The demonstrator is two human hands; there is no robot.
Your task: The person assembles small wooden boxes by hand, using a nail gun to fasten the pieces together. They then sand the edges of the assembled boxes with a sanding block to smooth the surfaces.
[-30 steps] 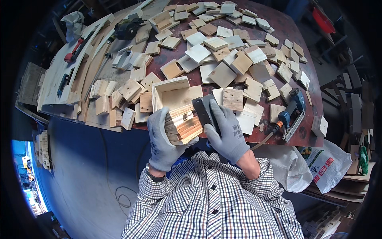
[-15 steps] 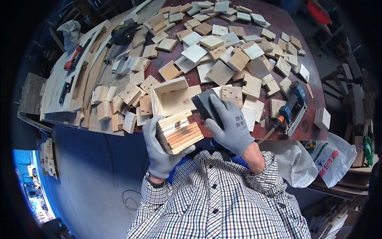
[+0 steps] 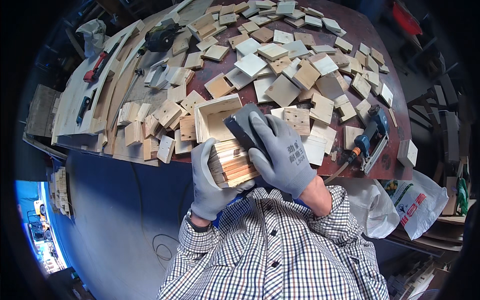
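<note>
**One head-worn fisheye, looking steeply down**

There is a single view — a wide fisheye worn on the person's head, aimed almost straight down over their own chest. The checked shirt [image 3: 280,245] fills the 6 o'clock part, very near the lens, and both forearms come up from there. The gloved left hand [image 3: 212,177] and right hand [image 3: 280,150] sit just below the middle, close to the camera. The round worktable [image 3: 350,50] spreads from centre toward 12 o'clock, its edge bowed by the lens — farther off, pieces shrink toward the rim. The blue floor [image 3: 110,210] shows at 8 o'clock.
</note>
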